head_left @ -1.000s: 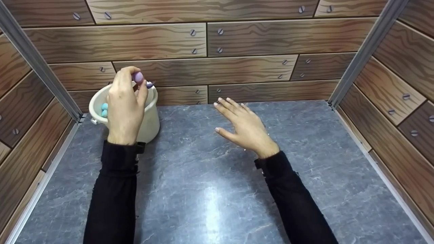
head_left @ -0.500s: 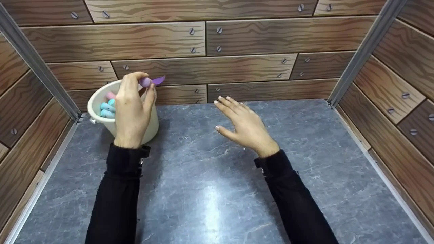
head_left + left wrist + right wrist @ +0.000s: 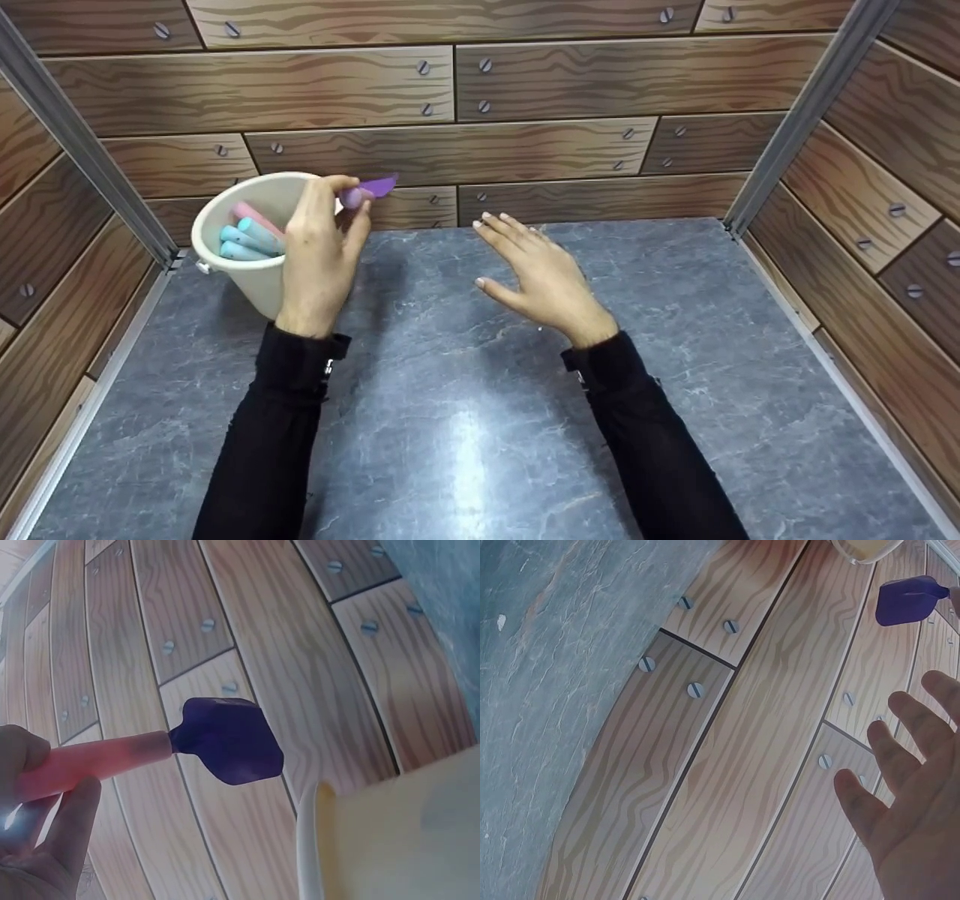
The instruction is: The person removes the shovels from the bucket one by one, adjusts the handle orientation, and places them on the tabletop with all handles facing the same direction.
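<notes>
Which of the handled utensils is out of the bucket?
The purple-bladed spatula, held in the left hand outside the bucket. The others visible, one with a pink handle and three with light-blue handles, are inside it.

Smooth plastic spatula (image 3: 214, 739); glossy tabletop (image 3: 450, 367)

The left sleeve (image 3: 262, 442) and right sleeve (image 3: 652, 435) were long and black (dark tabs (image 3: 342, 346) jutted from the cuffs (image 3: 296, 356)); left hand (image 3: 319, 259) and right hand (image 3: 547, 281) were bare.
</notes>
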A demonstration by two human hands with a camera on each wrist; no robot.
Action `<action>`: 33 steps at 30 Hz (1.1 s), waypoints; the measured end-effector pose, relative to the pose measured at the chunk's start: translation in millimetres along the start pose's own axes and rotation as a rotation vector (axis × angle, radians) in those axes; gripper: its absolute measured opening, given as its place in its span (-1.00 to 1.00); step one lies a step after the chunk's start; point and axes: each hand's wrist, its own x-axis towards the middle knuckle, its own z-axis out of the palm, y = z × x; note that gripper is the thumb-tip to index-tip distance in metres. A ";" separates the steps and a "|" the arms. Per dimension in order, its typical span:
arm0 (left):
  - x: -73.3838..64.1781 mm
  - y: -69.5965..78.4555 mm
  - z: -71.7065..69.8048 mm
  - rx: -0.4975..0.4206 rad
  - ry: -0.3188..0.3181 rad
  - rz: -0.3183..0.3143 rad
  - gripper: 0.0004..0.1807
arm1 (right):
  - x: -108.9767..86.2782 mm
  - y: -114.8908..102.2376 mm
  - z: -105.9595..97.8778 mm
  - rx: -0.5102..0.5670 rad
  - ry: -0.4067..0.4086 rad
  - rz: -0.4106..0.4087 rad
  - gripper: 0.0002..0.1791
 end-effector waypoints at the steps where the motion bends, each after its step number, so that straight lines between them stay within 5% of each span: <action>1: -1.1 0.8 1.9 -0.004 -0.003 0.003 -0.72 | -0.1 0.2 0.0 0.003 0.002 0.000 -0.07; 21: -29.2 16.9 34.4 -0.059 -0.067 0.066 -0.78 | 1.1 4.3 0.5 0.042 0.040 -0.018 -0.06; 33: -42.0 19.6 46.4 -0.166 -0.105 0.029 -0.77 | 3.7 6.3 8.0 0.225 0.151 -0.123 -0.13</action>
